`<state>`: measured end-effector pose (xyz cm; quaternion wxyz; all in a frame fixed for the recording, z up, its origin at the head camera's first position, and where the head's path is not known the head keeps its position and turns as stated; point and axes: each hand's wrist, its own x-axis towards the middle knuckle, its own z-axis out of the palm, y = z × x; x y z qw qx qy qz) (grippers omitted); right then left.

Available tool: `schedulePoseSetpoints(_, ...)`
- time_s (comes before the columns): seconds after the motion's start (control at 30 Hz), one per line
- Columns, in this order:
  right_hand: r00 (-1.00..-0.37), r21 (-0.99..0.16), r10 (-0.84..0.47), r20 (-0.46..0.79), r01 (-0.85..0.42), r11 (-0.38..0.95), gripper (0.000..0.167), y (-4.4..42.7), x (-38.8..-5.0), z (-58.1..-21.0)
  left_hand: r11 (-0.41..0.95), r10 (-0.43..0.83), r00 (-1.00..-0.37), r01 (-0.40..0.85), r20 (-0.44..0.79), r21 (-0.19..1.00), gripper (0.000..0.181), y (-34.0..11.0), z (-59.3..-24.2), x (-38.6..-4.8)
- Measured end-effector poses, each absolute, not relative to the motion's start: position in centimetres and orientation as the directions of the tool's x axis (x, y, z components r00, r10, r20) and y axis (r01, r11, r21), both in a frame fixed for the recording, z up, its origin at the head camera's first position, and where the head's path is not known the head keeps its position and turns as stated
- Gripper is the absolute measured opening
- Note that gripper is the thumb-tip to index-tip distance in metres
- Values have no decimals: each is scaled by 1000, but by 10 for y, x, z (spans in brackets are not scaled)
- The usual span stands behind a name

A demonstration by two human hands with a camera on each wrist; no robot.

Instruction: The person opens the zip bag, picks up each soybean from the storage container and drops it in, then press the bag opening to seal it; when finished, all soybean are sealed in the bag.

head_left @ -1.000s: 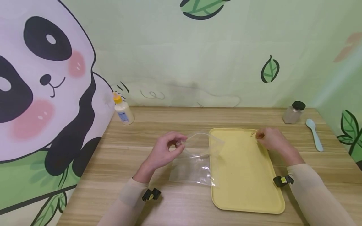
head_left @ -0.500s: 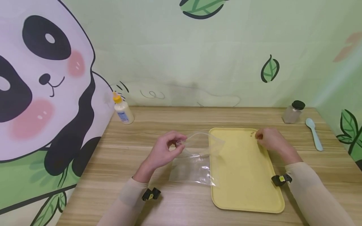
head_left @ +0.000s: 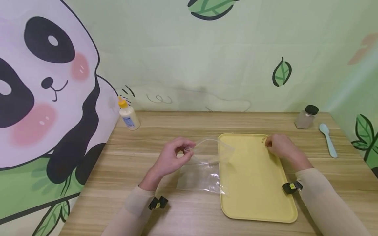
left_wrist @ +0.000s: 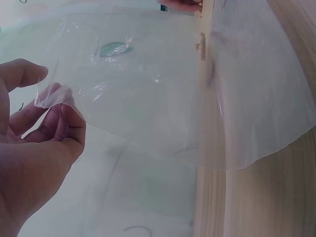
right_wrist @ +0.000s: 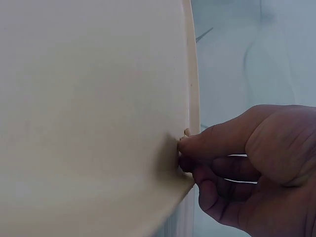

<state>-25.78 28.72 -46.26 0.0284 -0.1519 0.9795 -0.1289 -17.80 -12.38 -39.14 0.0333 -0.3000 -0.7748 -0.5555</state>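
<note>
My left hand [head_left: 172, 157] pinches the left edge of a clear plastic bag [head_left: 200, 178] near its parted mouth; the bag's right part overlaps a yellow tray [head_left: 257, 183]. In the left wrist view, thumb and fingers of that hand [left_wrist: 47, 126] grip the thin film [left_wrist: 148, 94]. Several small tan pieces [head_left: 263, 140] lie at the tray's far right corner. There my right hand [head_left: 283, 147] has its fingertips together, a tiny pale piece showing at them. The right wrist view has this hand [right_wrist: 247, 168] at the tray's rim [right_wrist: 192, 74], its curled fingers hiding most of the piece.
A white bottle with a yellow cap [head_left: 129, 118] stands at the back left. At the back right are a clear jar with a black lid [head_left: 305, 118] and a light blue spoon [head_left: 328, 141]. A printed wall sheet rises behind the wooden table [head_left: 118, 183].
The right hand has shifted slightly left at the tray corner, and a pale piece now shows at its fingertips. The left hand and the bag have hardly moved.
</note>
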Motion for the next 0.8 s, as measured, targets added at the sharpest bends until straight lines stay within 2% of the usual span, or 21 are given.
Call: schedulePoseSetpoints(0.8, -954, -274, -296, -39, -275, 922, 8, 284, -259, -460, 232, 421, -826, 498, 376, 835, 25, -125, -396, -180)
